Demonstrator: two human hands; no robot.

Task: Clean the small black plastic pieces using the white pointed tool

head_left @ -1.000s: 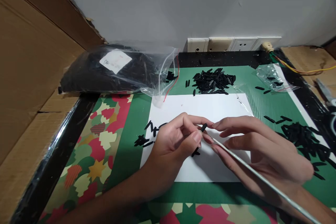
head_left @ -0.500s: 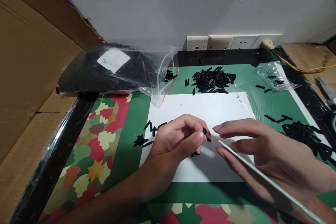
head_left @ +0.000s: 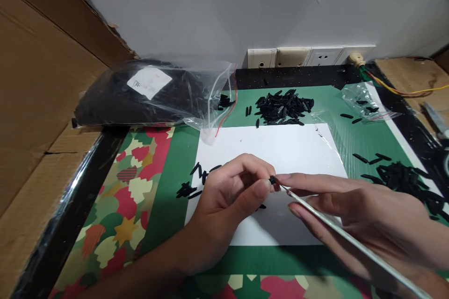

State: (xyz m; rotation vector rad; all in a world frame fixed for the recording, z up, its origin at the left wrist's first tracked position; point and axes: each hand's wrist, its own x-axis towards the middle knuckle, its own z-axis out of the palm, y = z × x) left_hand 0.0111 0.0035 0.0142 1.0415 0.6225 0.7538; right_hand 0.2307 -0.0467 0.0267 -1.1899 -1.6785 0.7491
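My left hand [head_left: 228, 201] pinches a small black piece [head_left: 272, 180] over the paper [head_left: 280, 147] mid-table. My right hand [head_left: 358, 215] grips a thin rod [head_left: 351, 243], its tip touching the piece.

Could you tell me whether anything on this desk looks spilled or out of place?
Yes. Small black pieces have spilled from the open mouth of the big plastic bag, and loose ones lie scattered on the green mat away from the piles.

Home piecework bench: bagged black parts [head_left: 154, 98], cardboard [head_left: 42, 84], wall sockets [head_left: 308, 57].
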